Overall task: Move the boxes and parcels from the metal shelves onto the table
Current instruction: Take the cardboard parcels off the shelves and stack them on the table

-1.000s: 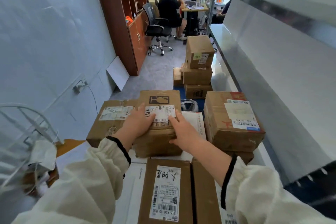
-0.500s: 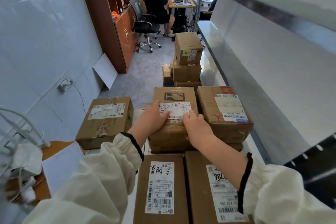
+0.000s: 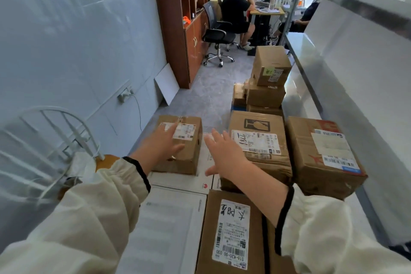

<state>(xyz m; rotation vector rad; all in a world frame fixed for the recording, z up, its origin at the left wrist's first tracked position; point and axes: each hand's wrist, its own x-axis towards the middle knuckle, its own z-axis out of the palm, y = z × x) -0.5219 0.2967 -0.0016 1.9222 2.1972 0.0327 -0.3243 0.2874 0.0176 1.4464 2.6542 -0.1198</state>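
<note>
Head view: both arms stretch forward, the left hand (image 3: 160,145) flat, fingers straight, across a small brown box (image 3: 191,159) sitting on white flat cartons (image 3: 184,181). The right hand (image 3: 224,154) hovers open, fingers spread, beside the labelled middle box (image 3: 259,140).

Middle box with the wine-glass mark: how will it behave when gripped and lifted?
Probably fragile contents: the glass-mark box carries a wine-glass symbol on top. Its near face looks creased and buckled, so the walls may give under a squeeze. Flat-sided, so unlikely to roll; it may slide on the smooth white cartons beneath.
</note>
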